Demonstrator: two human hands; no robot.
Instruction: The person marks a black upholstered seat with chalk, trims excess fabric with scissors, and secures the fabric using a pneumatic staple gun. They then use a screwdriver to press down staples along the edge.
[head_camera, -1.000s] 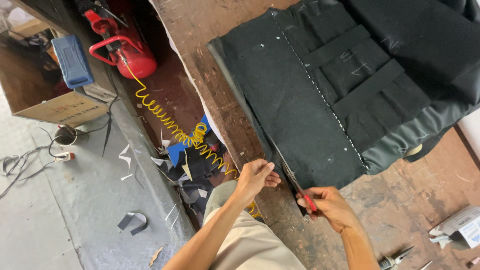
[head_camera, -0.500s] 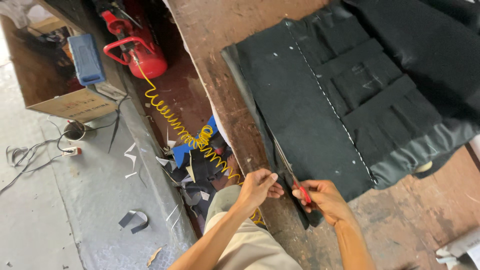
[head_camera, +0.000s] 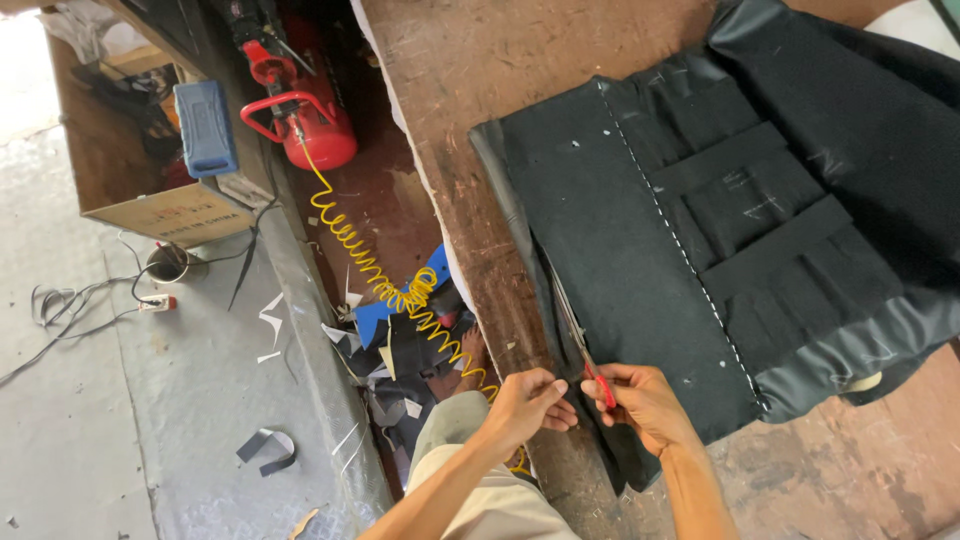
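A large black fabric piece (head_camera: 640, 260) with white stitching lines lies spread on a worn wooden table (head_camera: 470, 100). My right hand (head_camera: 645, 400) grips red-handled scissors (head_camera: 580, 345), whose blades run along the fabric's left edge. My left hand (head_camera: 530, 400) pinches the fabric edge just beside the scissors, near the table's front edge.
On the floor to the left stand a red air compressor tank (head_camera: 310, 125) with a yellow coiled hose (head_camera: 390, 285), a cardboard box (head_camera: 150, 190), a blue case (head_camera: 205, 125), cables and fabric scraps (head_camera: 265, 445). A blue tool (head_camera: 400, 300) lies among offcuts below the table.
The view has shifted, so the fabric and my hands sit further right in the picture. The scissors have stayed on the fabric's left edge, with both hands still close together.
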